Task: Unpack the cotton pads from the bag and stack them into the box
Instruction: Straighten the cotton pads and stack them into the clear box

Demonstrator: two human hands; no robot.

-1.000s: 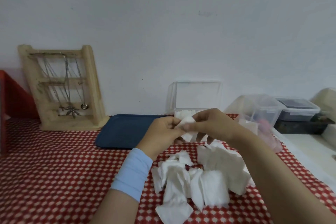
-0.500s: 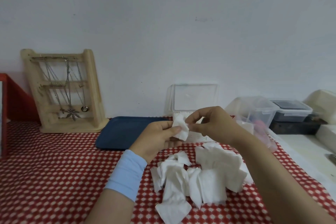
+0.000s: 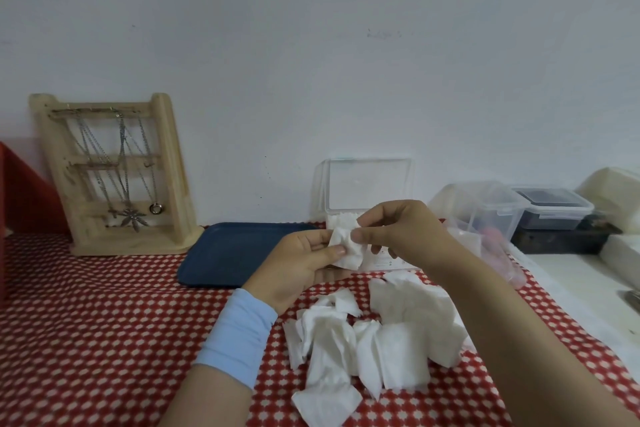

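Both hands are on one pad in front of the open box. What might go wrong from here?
1. The pad pinched between the left hand and right hand looks crumpled; dropped in like that, it may not lie flat in the box.
2. The loose pile lies just below the right forearm; a careless sweep might scatter pads across the tablecloth.

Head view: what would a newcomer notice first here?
In the middle, the left hand and the right hand pinch one white cotton pad between them, in front of the clear box with its lid up. Below them a loose pile of cotton pads lies on the red patterned tablecloth. A wooden necklace stand is at far left.
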